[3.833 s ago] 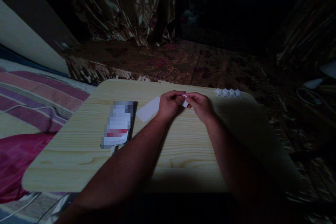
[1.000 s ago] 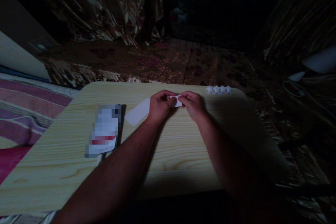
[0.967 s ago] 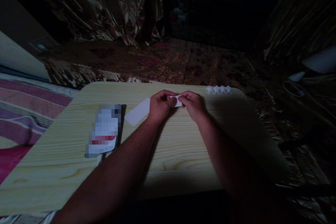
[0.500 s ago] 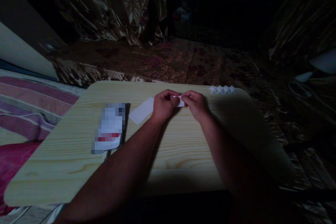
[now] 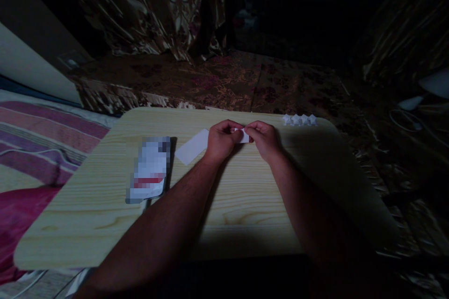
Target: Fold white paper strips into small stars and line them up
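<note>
Both my hands meet above the middle of a pale wooden lap table. My left hand and my right hand each pinch one small folded piece of white paper between thumb and fingertips. The fingers of both hands are curled closed around it. A flat white paper strip lies on the table just left of my left hand. Several small white folded paper stars sit in a row at the table's far right edge, apart from my hands.
A white packet with a red band lies on the table's left part. A striped blanket and red cloth lie to the left. Dark patterned fabric lies beyond the table. White cables trail at the right.
My hands have stayed together on the small folded paper, with only slight finger movement. The view has shifted a little as my head moved.
</note>
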The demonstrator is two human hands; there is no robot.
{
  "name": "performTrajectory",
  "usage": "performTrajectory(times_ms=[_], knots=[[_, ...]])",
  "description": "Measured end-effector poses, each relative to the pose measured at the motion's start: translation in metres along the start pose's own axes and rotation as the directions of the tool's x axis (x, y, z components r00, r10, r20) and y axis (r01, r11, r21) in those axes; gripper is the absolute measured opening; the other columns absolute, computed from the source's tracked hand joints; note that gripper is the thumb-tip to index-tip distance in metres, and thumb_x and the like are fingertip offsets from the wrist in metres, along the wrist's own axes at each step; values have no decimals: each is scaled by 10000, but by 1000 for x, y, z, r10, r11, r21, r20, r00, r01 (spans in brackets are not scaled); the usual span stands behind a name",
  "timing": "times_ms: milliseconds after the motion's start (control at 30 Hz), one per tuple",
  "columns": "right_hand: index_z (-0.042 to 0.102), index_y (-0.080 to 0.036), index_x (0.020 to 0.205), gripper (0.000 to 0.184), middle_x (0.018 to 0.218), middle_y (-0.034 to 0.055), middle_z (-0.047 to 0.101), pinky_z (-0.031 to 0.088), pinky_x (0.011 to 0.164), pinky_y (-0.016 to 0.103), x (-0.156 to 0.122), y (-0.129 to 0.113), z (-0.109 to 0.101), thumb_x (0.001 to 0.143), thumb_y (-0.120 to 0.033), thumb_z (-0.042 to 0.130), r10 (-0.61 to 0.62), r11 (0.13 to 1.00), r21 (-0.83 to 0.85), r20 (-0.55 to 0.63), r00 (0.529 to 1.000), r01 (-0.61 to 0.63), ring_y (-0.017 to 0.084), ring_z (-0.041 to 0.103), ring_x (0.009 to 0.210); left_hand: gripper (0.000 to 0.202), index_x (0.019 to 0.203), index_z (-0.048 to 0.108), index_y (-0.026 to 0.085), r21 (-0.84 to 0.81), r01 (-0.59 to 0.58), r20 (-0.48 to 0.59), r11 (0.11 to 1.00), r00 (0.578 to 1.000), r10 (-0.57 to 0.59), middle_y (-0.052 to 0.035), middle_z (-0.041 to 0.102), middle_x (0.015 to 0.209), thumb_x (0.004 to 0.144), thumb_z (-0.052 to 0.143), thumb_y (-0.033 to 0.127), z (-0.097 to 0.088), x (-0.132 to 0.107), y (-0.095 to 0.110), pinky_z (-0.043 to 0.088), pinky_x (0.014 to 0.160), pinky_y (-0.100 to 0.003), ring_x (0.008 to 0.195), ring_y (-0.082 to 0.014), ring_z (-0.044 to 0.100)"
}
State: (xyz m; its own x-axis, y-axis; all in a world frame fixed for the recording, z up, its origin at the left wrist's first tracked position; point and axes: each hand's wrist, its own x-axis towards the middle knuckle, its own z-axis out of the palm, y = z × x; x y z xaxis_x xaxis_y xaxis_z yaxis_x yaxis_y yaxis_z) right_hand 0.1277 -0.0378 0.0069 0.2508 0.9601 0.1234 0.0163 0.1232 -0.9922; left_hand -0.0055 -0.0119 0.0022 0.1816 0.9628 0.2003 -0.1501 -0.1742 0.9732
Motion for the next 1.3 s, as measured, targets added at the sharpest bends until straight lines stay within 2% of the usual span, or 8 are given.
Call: performTrajectory(times_ms=[267, 433, 733, 1100, 1300], knots=[[621, -177, 674, 132, 550, -33, 569, 366, 505, 239, 0, 1, 1, 669, -305, 654, -4, 1000, 28, -17, 1000, 5, 105, 493, 520, 143, 770, 712, 159, 2, 1, 0, 1000, 1000, -1, 18, 604, 601, 639, 727, 215, 0, 0, 0, 375, 485, -205, 505, -79, 487], [620, -177, 671, 138, 525, -37, 545, 345, 497, 241, -1, -1, 1, 673, -312, 649, -16, 1000, -12, -26, 1000, 16, 102, 468, 505, 139, 766, 708, 155, 5, 8, 4, 1000, 1000, -8, 9, 610, 605, 653, 719, 235, 1, 0, 0, 386, 506, -215, 517, -86, 494], [613, -183, 666, 133, 509, -40, 539, 329, 489, 241, -2, -2, 1, 669, -310, 652, -25, 1000, -20, -43, 999, 24, 103, 460, 495, 183, 772, 688, 155, -42, 57, -69, 998, 996, -59, 4, 637, 638, 614, 748, 225, 1, 2, 4, 415, 512, -217, 519, -88, 515], [595, -182, 659, 149, 510, -44, 533, 334, 496, 241, -1, -2, 1, 670, -320, 650, -19, 999, -49, -69, 997, 15, 102, 458, 495, 157, 749, 663, 154, -51, 31, -105, 998, 994, -37, 16, 619, 618, 613, 728, 200, -3, 5, -2, 420, 537, -221, 531, -90, 525], [584, -179, 652, 146, 492, -51, 523, 317, 478, 237, -1, -2, 2, 666, -307, 652, -17, 1000, -24, -88, 996, 15, 96, 448, 473, 207, 782, 620, 161, -126, 26, -87, 992, 995, -37, 23, 616, 604, 612, 734, 193, -3, 6, -4, 429, 530, -225, 513, -97, 540]])
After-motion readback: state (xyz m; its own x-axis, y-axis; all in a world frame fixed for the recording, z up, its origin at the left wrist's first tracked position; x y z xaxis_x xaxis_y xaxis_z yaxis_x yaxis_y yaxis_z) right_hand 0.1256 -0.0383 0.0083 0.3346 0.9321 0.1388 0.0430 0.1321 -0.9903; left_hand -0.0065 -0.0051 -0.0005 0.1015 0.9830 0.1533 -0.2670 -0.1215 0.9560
